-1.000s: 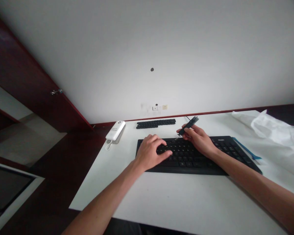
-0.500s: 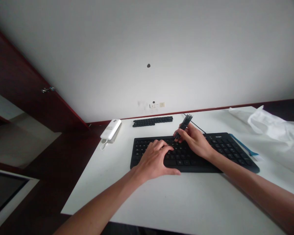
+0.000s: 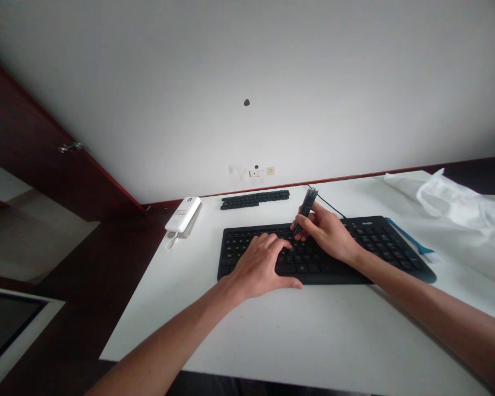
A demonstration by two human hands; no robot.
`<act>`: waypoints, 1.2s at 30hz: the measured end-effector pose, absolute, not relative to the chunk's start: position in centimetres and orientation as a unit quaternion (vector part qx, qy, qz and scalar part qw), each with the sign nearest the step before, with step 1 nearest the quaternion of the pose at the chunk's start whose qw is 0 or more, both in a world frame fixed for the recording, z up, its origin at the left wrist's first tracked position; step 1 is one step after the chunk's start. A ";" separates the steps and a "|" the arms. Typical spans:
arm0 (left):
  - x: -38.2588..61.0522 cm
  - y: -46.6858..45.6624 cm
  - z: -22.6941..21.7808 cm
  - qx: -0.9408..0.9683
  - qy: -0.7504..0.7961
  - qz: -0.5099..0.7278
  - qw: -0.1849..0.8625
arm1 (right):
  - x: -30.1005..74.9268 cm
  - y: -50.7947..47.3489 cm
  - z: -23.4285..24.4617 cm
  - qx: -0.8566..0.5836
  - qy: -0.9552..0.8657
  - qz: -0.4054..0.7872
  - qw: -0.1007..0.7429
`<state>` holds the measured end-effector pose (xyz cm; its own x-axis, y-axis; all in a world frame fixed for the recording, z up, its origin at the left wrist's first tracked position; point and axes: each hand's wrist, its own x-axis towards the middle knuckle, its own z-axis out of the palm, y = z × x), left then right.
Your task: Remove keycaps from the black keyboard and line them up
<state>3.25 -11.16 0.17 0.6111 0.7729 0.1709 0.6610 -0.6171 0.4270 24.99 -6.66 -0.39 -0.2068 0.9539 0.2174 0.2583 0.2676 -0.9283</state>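
Note:
A black keyboard [image 3: 383,247] lies on the white table. My left hand [image 3: 262,264] rests over its middle-left part, fingers spread, thumb stretched past the front edge, and the index fingertip touching the keys near the tool's tip. My right hand [image 3: 328,231] is closed around a dark, partly see-through keycap puller [image 3: 307,206], held tilted with its lower end down at the keys. The exact contact under the fingers is hidden. Behind the keyboard, several loose black keycaps [image 3: 256,199] stand in close rows.
A white power bank [image 3: 183,214] with a short cable loop lies at the table's left edge. Right of the keyboard are a blue brush [image 3: 410,237] and a crumpled white plastic bag [image 3: 449,203]. The keyboard's cable [image 3: 328,203] runs back towards the wall.
The view has shifted slightly, so the table appears a little higher. The puller stands a bit more upright in my right hand. My left hand stays nearly in place on the keyboard.

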 end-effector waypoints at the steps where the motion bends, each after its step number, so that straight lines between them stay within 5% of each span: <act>1: 3.2 -11.1 0.2 0.883 0.405 0.173 0.161 | 25.0 -6.7 -0.3 -0.457 -0.670 0.395 0.432; 36: 2.7 -11.6 0.3 0.900 0.398 0.163 0.074 | 26.8 -7.0 2.4 -0.297 -0.762 0.513 0.260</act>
